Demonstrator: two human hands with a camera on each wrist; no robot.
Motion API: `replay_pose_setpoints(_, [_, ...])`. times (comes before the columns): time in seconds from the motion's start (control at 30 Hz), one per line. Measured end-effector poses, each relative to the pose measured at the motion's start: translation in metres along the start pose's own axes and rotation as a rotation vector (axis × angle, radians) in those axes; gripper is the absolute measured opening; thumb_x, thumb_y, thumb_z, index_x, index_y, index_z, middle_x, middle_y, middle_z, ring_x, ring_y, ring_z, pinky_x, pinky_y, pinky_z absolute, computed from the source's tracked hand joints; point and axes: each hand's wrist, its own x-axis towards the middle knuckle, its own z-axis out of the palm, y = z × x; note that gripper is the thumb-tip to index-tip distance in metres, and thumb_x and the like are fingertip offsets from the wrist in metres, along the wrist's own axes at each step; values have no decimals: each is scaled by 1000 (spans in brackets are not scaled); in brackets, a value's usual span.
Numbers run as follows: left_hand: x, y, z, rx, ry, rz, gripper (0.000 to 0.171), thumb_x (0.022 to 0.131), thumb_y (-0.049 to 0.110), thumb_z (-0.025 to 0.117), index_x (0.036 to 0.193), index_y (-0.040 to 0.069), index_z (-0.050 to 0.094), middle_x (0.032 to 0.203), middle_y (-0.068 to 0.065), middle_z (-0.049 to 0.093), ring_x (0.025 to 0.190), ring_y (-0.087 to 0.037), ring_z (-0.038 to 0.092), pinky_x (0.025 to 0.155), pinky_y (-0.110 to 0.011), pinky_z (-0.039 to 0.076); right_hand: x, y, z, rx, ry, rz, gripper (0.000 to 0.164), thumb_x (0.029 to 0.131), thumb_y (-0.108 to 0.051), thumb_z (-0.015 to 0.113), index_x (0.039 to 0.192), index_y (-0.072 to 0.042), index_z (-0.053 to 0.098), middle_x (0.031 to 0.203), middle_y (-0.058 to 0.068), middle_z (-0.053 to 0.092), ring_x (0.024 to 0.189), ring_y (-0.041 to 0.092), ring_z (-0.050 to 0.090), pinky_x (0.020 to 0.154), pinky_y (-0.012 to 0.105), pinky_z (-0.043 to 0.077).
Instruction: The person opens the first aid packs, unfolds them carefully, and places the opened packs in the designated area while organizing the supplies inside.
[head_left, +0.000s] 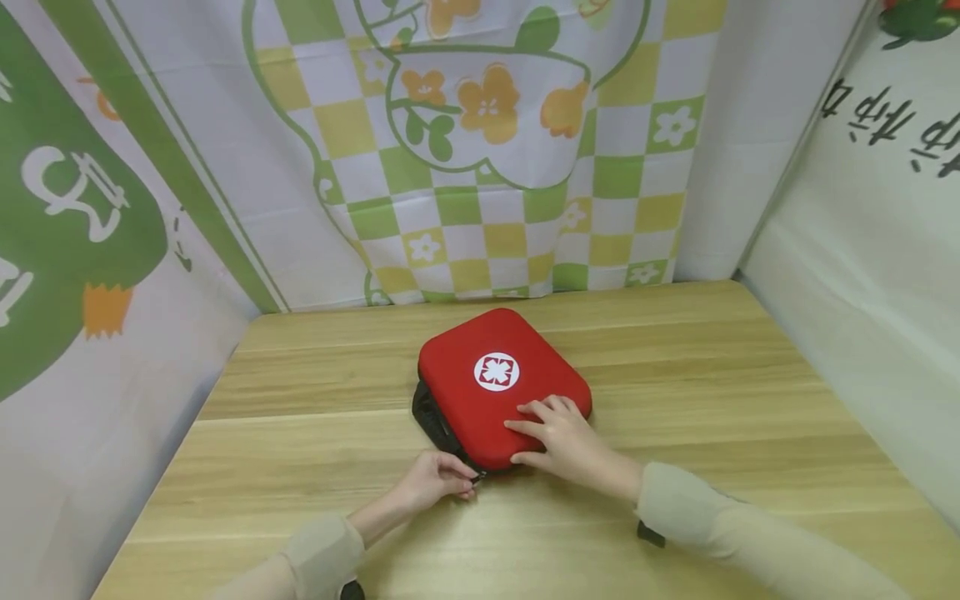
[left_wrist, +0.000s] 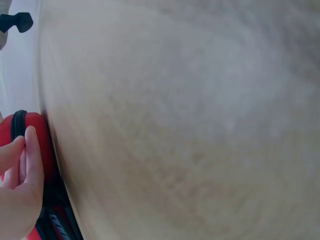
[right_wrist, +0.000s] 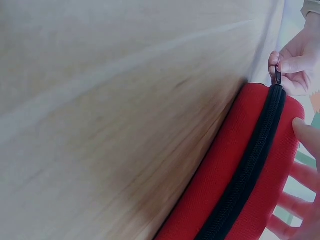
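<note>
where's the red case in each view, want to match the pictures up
Head: just below the middle of the picture, the red case seen from above.
Left wrist: lower left edge, partly hidden by the hand.
Right wrist: from bottom centre up to the right.
Shared landmark: the left hand, at the case in all three.

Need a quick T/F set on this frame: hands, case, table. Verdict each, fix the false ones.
1. The left hand pinches the zipper pull at a corner of the red case. True.
2. The red case stands wide open. False: its lid is down.
3. The right hand touches the red case with its fingers spread. True.
4. The emblem on the lid is solid green. False: the emblem is white and red.
5. In the head view, a black strap sits along the case's left side. True.
6. The red case hangs over the table's far edge. False: it lies fully on the table.
</note>
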Motion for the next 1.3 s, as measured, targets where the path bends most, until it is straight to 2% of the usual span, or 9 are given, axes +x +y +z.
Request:
replay_pose_setpoints(0.17, [-1,2,-2,67,11,27,15,80,-12,53,92,-20,56,81,-29,61,69,-22,63,64,-31,53,2,2,2,-1,16,-30,48,72,-44,68,112,-20,62,112,6,54,98,20,46,89,42,34])
replay_pose_setpoints(0.4, [-3,5,-5,152,13,61,12,80,-11,53,89,-19,57,79,-28,61,67,-23,62,62,-30,53,2,23,-5,89,-13,-89,44,72,-35,71,112,-18,63,114,5,55,104,22,45,88,42,37])
replay_pose_setpoints(0.6, [-5,3,-13,198,36,96,11,80,-13,52,87,-18,58,78,-28,61,68,-28,62,61,-30,52,0,49,-11,172,-31,-49,44,71,-29,72,112,-13,62,120,12,52,111,33,40,90,52,35])
replay_pose_setpoints(0.7, [-6,3,-19,227,42,110,11,80,-13,52,87,-18,59,78,-27,61,67,-26,62,60,-29,52,-1,58,-13,222,-45,-25,46,72,-27,72,113,-10,61,124,14,49,116,38,36,90,53,36])
replay_pose_setpoints(0.83, [-8,3,-29,264,42,127,10,79,-13,52,86,-17,59,78,-26,61,67,-24,61,60,-29,52,-2,63,-16,268,-91,7,49,73,-29,71,116,-9,59,128,14,45,120,38,33,93,52,35])
replay_pose_setpoints(1.03, [-8,4,-45,353,50,159,10,80,-12,53,85,-14,61,81,-23,62,68,-25,61,60,-32,52,-2,58,-18,213,-128,-2,49,74,-27,70,117,-9,58,128,16,46,117,38,39,93,48,36])
replay_pose_setpoints(1.17, [-7,4,-56,370,77,167,10,80,-13,52,85,-14,61,83,-23,61,69,-28,61,60,-33,52,-6,50,-18,133,-103,-37,46,73,-25,71,116,-10,59,124,15,49,112,36,44,89,45,41])
replay_pose_setpoints(1.3, [-4,2,-65,393,102,184,11,79,-14,52,86,-14,61,85,-23,60,70,-28,61,61,-32,52,-13,43,-17,104,-40,-74,43,72,-22,72,113,-11,62,121,16,52,108,35,47,85,43,45])
